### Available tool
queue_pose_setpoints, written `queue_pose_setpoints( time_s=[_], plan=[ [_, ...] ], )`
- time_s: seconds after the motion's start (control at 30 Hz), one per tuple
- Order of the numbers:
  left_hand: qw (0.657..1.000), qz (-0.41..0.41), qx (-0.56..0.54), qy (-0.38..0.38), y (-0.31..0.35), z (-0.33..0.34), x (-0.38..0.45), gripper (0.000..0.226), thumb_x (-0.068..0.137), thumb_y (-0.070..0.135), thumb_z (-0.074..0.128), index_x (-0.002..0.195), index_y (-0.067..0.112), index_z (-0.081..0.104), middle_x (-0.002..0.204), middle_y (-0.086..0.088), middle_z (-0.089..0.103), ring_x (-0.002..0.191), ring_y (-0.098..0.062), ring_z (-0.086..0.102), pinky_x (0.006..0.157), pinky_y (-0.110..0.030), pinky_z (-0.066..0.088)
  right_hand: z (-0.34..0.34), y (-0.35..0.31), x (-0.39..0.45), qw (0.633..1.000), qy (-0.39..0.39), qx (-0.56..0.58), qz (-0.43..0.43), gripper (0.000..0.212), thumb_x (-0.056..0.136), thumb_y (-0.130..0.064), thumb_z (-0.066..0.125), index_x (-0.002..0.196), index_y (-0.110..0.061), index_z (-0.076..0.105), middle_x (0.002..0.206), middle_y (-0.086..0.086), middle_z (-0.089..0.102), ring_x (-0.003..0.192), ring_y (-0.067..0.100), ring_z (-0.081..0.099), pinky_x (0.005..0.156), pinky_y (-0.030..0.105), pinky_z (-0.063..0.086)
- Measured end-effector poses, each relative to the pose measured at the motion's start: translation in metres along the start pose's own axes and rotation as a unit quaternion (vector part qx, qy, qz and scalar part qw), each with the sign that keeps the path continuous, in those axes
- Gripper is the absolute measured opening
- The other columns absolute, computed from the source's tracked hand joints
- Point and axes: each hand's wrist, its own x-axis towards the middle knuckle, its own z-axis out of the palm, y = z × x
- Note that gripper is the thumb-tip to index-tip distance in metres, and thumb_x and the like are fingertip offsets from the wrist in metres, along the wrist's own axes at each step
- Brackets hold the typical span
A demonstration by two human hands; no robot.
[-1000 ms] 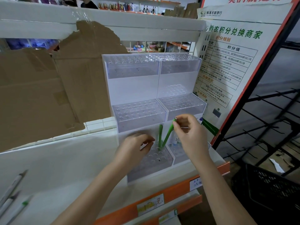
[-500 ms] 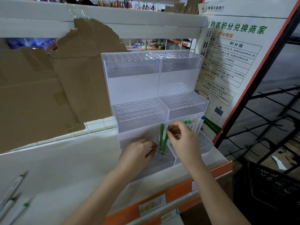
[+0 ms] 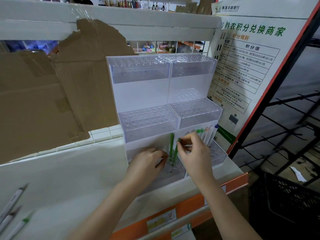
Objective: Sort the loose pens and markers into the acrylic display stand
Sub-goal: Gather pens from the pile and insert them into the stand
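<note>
White shop shelf [image 3: 72, 170], tiered acrylic stand [image 3: 166, 101], torn cardboard [image 3: 52, 87] behind.
Right hand [image 3: 194, 153] pinches tilted green pen [image 3: 175, 150] top, tip in bottom-tier hole beside 1 upright green pen [image 3: 171, 146]; left hand [image 3: 147, 163] fingers curled, contents cannot tell. Loose pens [image 3: 12, 213] far left.
</note>
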Motion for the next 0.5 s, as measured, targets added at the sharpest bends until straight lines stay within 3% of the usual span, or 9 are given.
queue_pose_setpoints(
  time_s=[0.1,0.33,0.5],
  plan=[
    [1.0,-0.002,0.004,0.0,0.0005,0.0011,0.0008,0.022,0.091,0.024,0.056,0.108,0.021,0.07,0.107,-0.001,0.068,0.099,-0.021,0.06,0.08,-0.029,0.046,-0.0005,0.0018,0.0009,0.999,-0.008,-0.017,-0.026,0.018,0.08,-0.003,0.07,0.095,-0.006,0.062,0.088,0.004,0.065,0.074,0.006,0.059,0.072,-0.003,0.039],
    [1.0,-0.009,0.01,-0.006,0.001,0.003,0.0012,0.023,0.091,0.025,0.055,0.11,0.022,0.069,0.11,0.001,0.067,0.101,-0.019,0.059,0.081,-0.029,0.047,0.0001,0.0056,-0.0033,1.0,-0.023,-0.006,-0.018,0.026,0.076,0.0,0.073,0.098,-0.007,0.061,0.096,0.007,0.065,0.078,0.004,0.057,0.077,0.004,0.042],
    [1.0,-0.013,0.006,-0.004,-0.0019,0.0059,0.0015,0.021,0.09,0.024,0.057,0.106,0.022,0.07,0.106,-0.001,0.068,0.098,-0.021,0.06,0.079,-0.032,0.049,0.0016,0.0082,-0.0062,0.999,-0.005,-0.014,-0.035,0.027,0.073,0.002,0.075,0.096,-0.004,0.061,0.096,0.008,0.065,0.079,0.004,0.058,0.077,0.001,0.043]
  ],
)
